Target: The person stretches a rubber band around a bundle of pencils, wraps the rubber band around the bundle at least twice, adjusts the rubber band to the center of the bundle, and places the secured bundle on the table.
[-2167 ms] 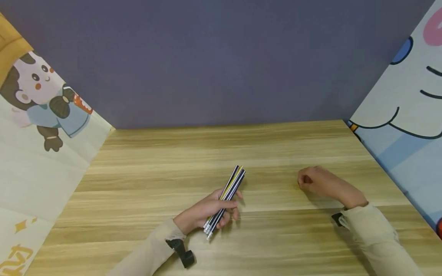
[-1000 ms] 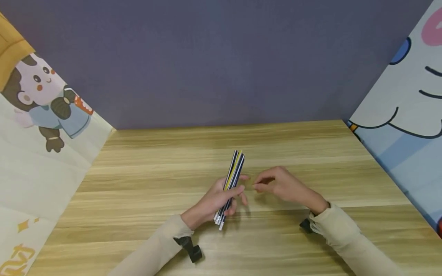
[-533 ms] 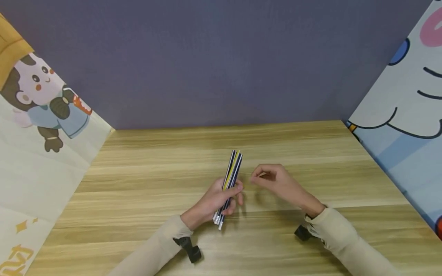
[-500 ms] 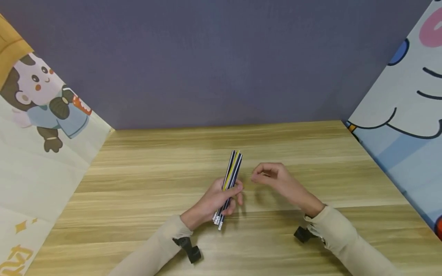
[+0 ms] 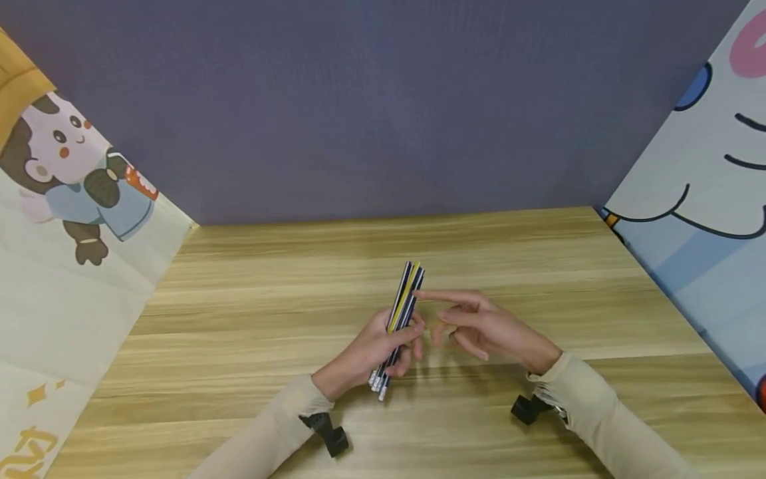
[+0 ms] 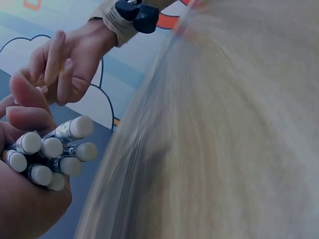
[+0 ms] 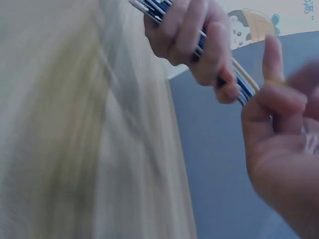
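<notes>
My left hand holds a bundle of pencils, dark with white stripes and one yellow, slanted above the table. Their white eraser ends face the camera in the left wrist view. To the right, my right hand has its index finger stretched toward the upper part of the bundle; whether it touches cannot be told. Its other fingers are spread and partly bent. A thin yellowish strand shows faintly by its fingers in the right wrist view, too blurred to name surely.
The wood-grain table lies beneath both hands. A dark grey-blue panel rises behind it. Cartoon-printed walls stand at the left and right. Each wrist wears a small black camera mount.
My right hand has come leftward from the table's right side to the pencils, and its pinched fingers have spread, index finger outstretched. My left hand has risen slightly, still gripping the pencils.
</notes>
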`<state>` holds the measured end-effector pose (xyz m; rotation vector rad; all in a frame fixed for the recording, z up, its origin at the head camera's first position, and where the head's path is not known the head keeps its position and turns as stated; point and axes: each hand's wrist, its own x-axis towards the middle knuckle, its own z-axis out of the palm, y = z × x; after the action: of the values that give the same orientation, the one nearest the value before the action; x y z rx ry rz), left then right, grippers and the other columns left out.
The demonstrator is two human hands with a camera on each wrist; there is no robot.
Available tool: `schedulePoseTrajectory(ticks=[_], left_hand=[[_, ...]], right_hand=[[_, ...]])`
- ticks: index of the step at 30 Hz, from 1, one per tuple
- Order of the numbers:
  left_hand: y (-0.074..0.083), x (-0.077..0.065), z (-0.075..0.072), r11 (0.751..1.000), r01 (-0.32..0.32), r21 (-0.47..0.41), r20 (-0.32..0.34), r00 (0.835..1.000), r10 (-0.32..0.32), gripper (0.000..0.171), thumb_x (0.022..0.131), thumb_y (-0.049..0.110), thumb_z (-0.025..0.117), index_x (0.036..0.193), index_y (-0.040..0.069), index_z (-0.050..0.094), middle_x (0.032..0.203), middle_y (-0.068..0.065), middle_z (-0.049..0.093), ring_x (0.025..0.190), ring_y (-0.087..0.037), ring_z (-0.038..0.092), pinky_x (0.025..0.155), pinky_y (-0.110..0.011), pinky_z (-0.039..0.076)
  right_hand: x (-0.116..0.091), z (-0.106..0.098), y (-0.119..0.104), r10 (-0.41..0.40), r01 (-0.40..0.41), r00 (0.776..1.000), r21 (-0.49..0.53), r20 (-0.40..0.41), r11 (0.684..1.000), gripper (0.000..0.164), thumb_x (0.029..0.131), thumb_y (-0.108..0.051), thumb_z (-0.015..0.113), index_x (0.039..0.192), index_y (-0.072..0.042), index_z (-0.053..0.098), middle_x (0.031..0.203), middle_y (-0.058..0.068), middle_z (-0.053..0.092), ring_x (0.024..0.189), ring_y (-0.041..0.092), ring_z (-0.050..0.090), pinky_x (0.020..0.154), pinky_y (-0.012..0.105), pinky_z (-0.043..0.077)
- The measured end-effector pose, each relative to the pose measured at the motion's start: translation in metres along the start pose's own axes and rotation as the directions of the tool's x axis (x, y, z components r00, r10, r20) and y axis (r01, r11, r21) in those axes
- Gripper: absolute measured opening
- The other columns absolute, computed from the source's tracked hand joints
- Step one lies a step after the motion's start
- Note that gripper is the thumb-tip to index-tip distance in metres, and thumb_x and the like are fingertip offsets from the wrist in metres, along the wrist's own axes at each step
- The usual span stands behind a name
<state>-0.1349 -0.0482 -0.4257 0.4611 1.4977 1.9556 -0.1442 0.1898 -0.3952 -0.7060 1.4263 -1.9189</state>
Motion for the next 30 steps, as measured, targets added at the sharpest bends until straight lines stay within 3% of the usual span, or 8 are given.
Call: schedulePoseTrajectory(ticks=[6,11,14,17,21,23,27,30], left_hand=[[-0.001,0.0,-0.001,1.0,0.001,0.019,0.018,1.0,-0.002,0.021,0.104,0.017,0.053,0.116,0.0,0.049,0.073,-0.004,0.063,0.042,-0.009,0.052,0.035,-0.02,0.038],[-0.003,-0.001,0.0,1.0,-0.01,0.011,0.035,0.999,0.009,0.015,0.104,0.015,0.052,0.113,0.003,0.051,0.073,-0.004,0.063,0.042,-0.009,0.053,0.035,-0.02,0.037],[-0.004,-0.001,0.0,1.0,-0.011,0.001,0.037,0.999,0.011,0.016,0.104,0.015,0.053,0.113,0.001,0.05,0.073,-0.004,0.063,0.042,-0.009,0.053,0.035,-0.019,0.037],[-0.005,-0.001,0.001,1.0,-0.009,0.003,0.047,0.999,0.008,0.02,0.104,0.015,0.054,0.113,-0.002,0.05,0.074,-0.006,0.063,0.042,-0.009,0.053,0.035,-0.02,0.038],[-0.007,-0.001,0.002,1.0,0.001,0.007,0.093,0.996,-0.001,0.021,0.104,0.015,0.053,0.114,-0.002,0.048,0.074,-0.008,0.062,0.041,-0.008,0.052,0.034,-0.019,0.037],[-0.008,-0.001,0.002,1.0,0.002,0.017,0.131,0.991,-0.004,0.02,0.104,0.013,0.052,0.115,-0.002,0.047,0.074,-0.007,0.062,0.04,-0.007,0.049,0.033,-0.019,0.034],[-0.01,-0.002,0.005,0.998,0.021,0.055,0.212,0.977,-0.032,0.021,0.104,0.012,0.052,0.114,-0.005,0.047,0.072,-0.005,0.061,0.037,-0.005,0.042,0.032,-0.019,0.03],[-0.011,-0.003,0.009,0.995,0.048,0.082,0.279,0.958,-0.069,0.025,0.104,0.013,0.051,0.115,-0.009,0.045,0.07,-0.005,0.061,0.036,-0.006,0.04,0.031,-0.021,0.029]], right_hand=[[-0.006,-0.01,-0.013,0.004,-0.017,0.993,-0.111,-0.116,0.994,0.041,0.107,-0.008,0.036,0.148,-0.005,0.037,0.118,0.028,0.066,0.042,0.011,0.045,0.048,0.03,0.045],[-0.007,-0.017,-0.017,-0.044,0.036,0.991,-0.069,-0.123,0.997,0.039,0.102,0.004,0.033,0.138,-0.009,0.039,0.137,0.026,0.056,0.037,0.018,0.034,0.039,0.037,0.019],[-0.006,-0.019,-0.018,-0.077,0.063,0.982,-0.085,-0.172,0.994,0.026,0.103,0.002,0.041,0.126,-0.011,0.045,0.133,0.02,0.062,0.035,0.013,0.035,0.037,0.031,0.018],[-0.006,-0.018,-0.02,-0.139,0.089,0.962,-0.213,-0.235,0.973,0.004,0.102,-0.005,0.053,0.106,-0.005,0.054,0.102,0.013,0.074,0.042,0.014,0.05,0.045,0.024,0.042],[-0.009,-0.016,-0.025,-0.186,0.017,0.928,-0.463,-0.322,0.886,0.016,0.099,-0.014,0.063,0.103,0.0,0.068,0.107,0.012,0.073,0.042,0.022,0.051,0.048,0.032,0.051],[-0.011,-0.015,-0.027,-0.175,-0.07,0.909,-0.552,-0.378,0.831,0.021,0.097,-0.022,0.068,0.11,-0.006,0.071,0.13,0.011,0.065,0.032,0.019,0.039,0.032,0.035,0.039],[-0.011,-0.011,-0.029,-0.18,-0.178,0.887,-0.675,-0.426,0.716,0.023,0.09,-0.034,0.075,0.107,-0.019,0.069,0.115,0.003,0.068,0.049,0.011,0.051,0.039,0.033,0.044],[-0.01,-0.006,-0.028,-0.208,-0.19,0.892,-0.75,-0.401,0.633,0.019,0.088,-0.036,0.077,0.099,-0.025,0.066,0.102,-0.003,0.069,0.068,0.012,0.06,0.045,0.03,0.048]])
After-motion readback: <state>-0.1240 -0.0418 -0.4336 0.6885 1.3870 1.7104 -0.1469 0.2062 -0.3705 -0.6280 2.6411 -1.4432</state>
